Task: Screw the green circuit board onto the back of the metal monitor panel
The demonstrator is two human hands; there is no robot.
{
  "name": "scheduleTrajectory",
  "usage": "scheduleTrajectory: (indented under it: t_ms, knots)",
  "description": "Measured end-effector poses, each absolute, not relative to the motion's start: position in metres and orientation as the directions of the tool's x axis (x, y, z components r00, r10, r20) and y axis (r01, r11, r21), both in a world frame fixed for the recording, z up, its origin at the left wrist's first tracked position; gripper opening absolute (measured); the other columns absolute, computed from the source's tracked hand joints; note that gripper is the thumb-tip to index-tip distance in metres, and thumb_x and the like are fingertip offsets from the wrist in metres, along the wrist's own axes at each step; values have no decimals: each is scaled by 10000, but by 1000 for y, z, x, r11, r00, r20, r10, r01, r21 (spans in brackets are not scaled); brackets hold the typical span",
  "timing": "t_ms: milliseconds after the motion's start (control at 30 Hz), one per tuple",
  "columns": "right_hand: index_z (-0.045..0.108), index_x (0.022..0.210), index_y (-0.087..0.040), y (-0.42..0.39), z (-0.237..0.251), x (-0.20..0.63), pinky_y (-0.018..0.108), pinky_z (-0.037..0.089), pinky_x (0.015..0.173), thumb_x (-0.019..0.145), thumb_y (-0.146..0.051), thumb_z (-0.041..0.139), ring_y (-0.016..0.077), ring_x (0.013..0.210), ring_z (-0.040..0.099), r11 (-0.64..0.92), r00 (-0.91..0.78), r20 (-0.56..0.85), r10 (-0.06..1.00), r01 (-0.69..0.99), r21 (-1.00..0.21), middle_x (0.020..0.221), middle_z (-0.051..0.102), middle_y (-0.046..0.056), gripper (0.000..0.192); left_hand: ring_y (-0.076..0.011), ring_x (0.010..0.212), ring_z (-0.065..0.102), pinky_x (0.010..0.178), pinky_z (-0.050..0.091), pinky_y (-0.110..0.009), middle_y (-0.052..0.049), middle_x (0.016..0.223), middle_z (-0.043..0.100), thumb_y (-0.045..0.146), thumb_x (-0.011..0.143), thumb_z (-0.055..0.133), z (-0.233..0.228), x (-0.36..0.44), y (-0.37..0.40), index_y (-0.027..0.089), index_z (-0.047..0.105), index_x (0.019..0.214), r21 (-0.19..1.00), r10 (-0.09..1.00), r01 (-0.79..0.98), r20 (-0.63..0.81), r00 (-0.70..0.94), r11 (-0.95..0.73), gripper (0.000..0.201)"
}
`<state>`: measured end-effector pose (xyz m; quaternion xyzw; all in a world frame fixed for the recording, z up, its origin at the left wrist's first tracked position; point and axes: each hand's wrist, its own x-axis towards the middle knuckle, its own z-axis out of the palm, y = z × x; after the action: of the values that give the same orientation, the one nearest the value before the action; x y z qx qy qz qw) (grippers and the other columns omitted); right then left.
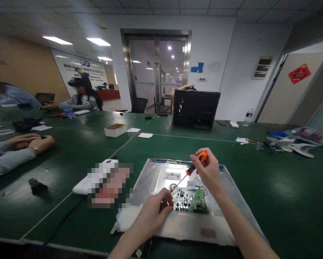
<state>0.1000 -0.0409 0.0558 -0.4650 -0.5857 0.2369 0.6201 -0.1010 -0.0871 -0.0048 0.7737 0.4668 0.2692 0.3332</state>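
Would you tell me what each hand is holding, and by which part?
The right hand grips a screwdriver by its orange handle; the left hand pinches the green circuit board at its left edge.

pixelated patch (109,185) hides object (beside metal panel (156,176)), screwdriver tip unclear

Crowding the metal panel (161,176) on the near left, a white block (96,178) and black cable (61,223); lying open on the right, bare green table (285,194), clutter (293,140) sitting well back, black chassis (195,109) standing beyond.
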Motion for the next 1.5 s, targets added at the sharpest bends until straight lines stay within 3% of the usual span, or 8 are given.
scheduleTrajectory:
  t_ms: [133,267,533,933,1267,1400,1500]
  knots:
    - [490,806,-238,-50,73,86,225,323,449,782,-442,623,98,446,408,596,-28,675,737,497,-630,546,425,-70,245,-149,678,573,615,389,-243,7,779,631,124,755,502,-5,-101,-87,186,522,863,783,903,524,109,416,-336,126]
    - [471,774,-233,-57,72,73,227,312,497,812,-387,585,98,475,419,686,-205,721,662,553,-473,559,456,-60,196,-152,671,573,616,391,-246,11,760,627,116,758,489,-5,-101,-88,188,524,867,784,905,529,97,414,-325,135]
    - [427,769,-233,-63,47,69,228,285,493,857,-327,524,96,457,388,668,-169,718,676,551,-499,554,445,-62,161,-148,668,560,606,381,-241,17,744,604,105,774,482,-7,-102,-88,187,518,870,790,896,509,111,430,-343,132]
    - [433,777,-219,-62,42,64,217,282,495,859,-323,510,89,453,381,693,-188,758,625,579,-428,553,424,-72,153,-161,686,564,618,376,-250,4,763,616,136,777,492,-9,-102,-87,186,532,866,778,902,530,105,419,-337,109]
    - [495,927,-192,-66,46,64,203,318,502,886,-399,517,92,490,448,744,-272,773,573,567,-353,595,517,-50,212,-174,700,577,620,380,-263,-8,780,632,142,770,487,-9,-102,-87,184,533,865,788,902,519,104,420,-332,114]
    - [503,995,-179,-69,49,66,230,362,566,874,-418,521,122,581,505,746,-322,745,585,575,-337,705,575,-5,268,-173,684,575,609,378,-261,-9,768,634,140,768,499,-10,-102,-87,179,536,849,788,902,516,110,416,-334,97]
    - [490,1062,-173,-71,53,68,257,380,618,844,-326,512,144,650,526,741,-368,698,614,574,-349,819,599,29,268,-169,689,572,612,382,-255,-8,775,633,141,787,492,-10,-103,-87,180,533,864,794,896,499,125,425,-348,95]
